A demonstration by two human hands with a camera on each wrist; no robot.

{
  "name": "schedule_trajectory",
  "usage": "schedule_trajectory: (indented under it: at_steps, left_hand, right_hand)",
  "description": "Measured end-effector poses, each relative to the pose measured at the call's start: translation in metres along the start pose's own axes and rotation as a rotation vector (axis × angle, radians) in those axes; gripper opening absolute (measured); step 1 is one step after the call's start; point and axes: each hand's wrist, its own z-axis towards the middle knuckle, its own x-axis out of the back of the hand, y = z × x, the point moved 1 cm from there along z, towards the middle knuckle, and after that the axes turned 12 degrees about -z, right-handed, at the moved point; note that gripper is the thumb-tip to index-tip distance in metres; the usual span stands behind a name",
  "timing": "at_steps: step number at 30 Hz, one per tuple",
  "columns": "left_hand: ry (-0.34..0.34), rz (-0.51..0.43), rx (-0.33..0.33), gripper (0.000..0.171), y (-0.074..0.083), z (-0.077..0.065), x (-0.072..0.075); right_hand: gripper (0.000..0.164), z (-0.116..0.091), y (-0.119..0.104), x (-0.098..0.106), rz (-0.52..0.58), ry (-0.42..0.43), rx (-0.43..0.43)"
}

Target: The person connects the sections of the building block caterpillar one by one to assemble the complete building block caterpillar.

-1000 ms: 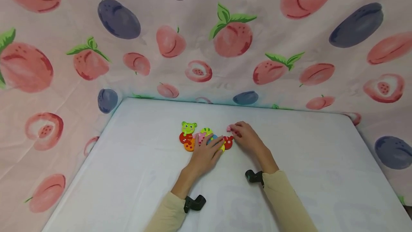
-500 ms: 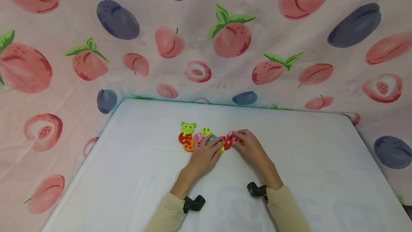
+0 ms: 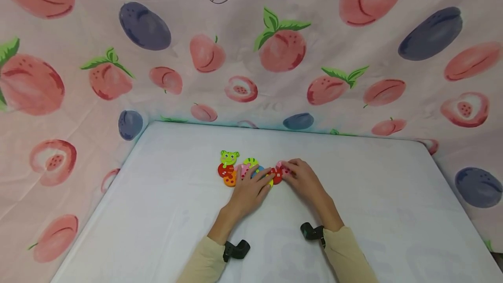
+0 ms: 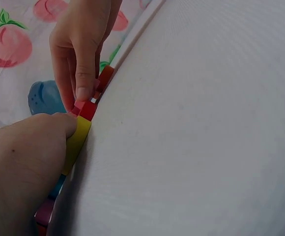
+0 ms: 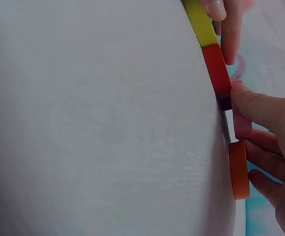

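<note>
A caterpillar puzzle of colourful pieces lies on the table, with a green smiling head piece (image 3: 229, 157) at its left end. Behind the head come a red piece (image 3: 225, 170) and a spotted orange piece (image 3: 229, 179). My left hand (image 3: 250, 190) rests across the middle pieces with fingers extended, its thumb against a yellow piece (image 5: 201, 24). At the right end, my right hand (image 3: 305, 181) pinches a pink piece (image 5: 242, 123) beside a red piece (image 3: 277, 176). Another orange piece (image 5: 239, 169) stands by the right hand's lower fingers; the hand hides it in the head view.
The white table (image 3: 157, 222) extends around both hands. A fruit-printed cloth (image 3: 275, 95) hangs behind it and along its sides. Each wrist wears a black camera, one on the left (image 3: 237, 250) and one on the right (image 3: 311, 231).
Over the second, my right hand has come down toward the near side, bringing the pink piece against the right-end red piece. My left hand stays on the puzzle.
</note>
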Motion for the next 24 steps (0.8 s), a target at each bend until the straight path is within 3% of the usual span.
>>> schedule_trajectory:
  at_steps: [6,14,24]
  left_hand:
    - [0.005,-0.006,0.001,0.046,0.000,0.001,0.000]
    - [0.010,-0.010,0.004,0.046,0.000,0.000,0.000]
    - [0.022,-0.040,-0.004,0.045,0.001,-0.001,0.001]
  right_hand:
    - [0.052,-0.003,0.000,0.002,-0.110,0.006,0.051]
    - [0.066,-0.015,0.016,0.005,0.093,0.021,-0.189]
    - [0.069,-0.013,0.035,0.002,0.216,-0.016,-0.281]
